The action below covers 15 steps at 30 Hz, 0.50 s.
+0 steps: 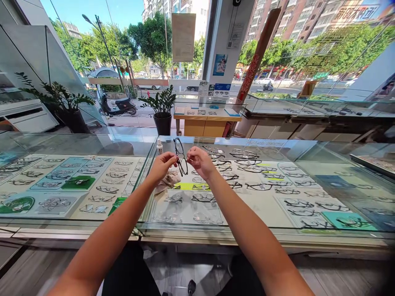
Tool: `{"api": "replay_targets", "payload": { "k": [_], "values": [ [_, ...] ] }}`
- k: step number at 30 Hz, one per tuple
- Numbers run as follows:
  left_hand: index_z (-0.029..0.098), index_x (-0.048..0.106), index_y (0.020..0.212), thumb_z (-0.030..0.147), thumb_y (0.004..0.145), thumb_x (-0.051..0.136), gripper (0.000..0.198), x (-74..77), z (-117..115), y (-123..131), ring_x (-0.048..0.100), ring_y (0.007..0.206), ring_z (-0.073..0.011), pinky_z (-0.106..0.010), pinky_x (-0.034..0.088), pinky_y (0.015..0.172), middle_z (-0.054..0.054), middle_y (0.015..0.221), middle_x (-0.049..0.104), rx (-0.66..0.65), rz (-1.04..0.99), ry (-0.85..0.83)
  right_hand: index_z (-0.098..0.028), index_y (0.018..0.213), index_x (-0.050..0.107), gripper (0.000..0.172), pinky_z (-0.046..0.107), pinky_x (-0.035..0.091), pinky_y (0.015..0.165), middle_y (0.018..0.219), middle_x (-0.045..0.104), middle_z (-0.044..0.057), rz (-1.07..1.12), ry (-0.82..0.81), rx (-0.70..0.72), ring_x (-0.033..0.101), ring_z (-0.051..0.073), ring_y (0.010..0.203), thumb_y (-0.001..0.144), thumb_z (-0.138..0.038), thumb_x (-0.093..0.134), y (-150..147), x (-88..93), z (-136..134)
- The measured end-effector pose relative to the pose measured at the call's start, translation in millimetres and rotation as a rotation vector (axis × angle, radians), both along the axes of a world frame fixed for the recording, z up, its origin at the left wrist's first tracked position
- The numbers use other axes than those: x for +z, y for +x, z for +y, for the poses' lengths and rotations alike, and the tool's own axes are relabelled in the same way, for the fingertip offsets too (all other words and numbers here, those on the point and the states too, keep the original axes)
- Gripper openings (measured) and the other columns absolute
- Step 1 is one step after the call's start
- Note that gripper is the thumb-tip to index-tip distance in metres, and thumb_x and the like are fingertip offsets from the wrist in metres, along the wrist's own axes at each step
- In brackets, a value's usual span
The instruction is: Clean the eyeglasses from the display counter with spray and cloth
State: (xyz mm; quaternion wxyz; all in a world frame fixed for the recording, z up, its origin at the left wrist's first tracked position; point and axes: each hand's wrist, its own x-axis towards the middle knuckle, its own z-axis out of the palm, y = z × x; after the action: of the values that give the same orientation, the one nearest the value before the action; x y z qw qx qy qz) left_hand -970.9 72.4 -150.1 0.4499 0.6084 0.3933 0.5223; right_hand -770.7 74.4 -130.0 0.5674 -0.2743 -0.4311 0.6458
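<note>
A pair of dark-framed eyeglasses (185, 165) is held on end above the glass counter, one lens over the other. My left hand (162, 167) is closed on it, thumb and fingers pinching the frame near its middle. Just across from it, my right hand (202, 163) has its fingers curled and drawn together, the tips close beside the frame. Whether those tips grip a part of the eyeglasses is too small to make out. Below my left hand lies a crumpled pale cloth (168, 181). A small white bottle (159, 146) stands behind that hand.
Under the glass of the display counter (247, 236), several rows of eyeglasses lie on pale, green and blue trays. A potted plant (162, 119) and a wooden display table (206, 117) stand beyond. Large windows face a street with a parked scooter (119, 105).
</note>
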Motion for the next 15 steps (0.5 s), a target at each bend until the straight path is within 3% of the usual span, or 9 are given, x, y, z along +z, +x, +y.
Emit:
{"api": "replay_targets", "payload": {
  "k": [6,15],
  "values": [
    [0.021,0.066,0.077,0.066,0.077,0.088,0.051,-0.2,1.2,0.9,0.059,0.066,-0.0155,-0.030,0.041,0.067,0.000,0.068,0.066,0.015,0.001,-0.001,-0.024,0.081,0.065,0.035,0.030,0.048,0.076,0.073,0.063,-0.004,-0.078,0.009,-0.023,0.055,0.014,0.074,0.062,-0.034,0.093,-3.5,-9.2,4.5],
    [0.021,0.067,0.079,0.064,0.080,0.086,0.047,-1.5,2.3,1.2,0.056,0.065,-0.0150,-0.030,0.040,0.066,0.001,0.067,0.063,0.002,0.004,0.018,-0.024,0.070,0.065,0.025,0.032,0.044,0.075,0.068,0.060,-0.003,-0.134,0.039,-0.017,0.051,0.015,0.072,0.064,-0.035,0.086,-1.7,-13.4,5.7]
  ]
}}
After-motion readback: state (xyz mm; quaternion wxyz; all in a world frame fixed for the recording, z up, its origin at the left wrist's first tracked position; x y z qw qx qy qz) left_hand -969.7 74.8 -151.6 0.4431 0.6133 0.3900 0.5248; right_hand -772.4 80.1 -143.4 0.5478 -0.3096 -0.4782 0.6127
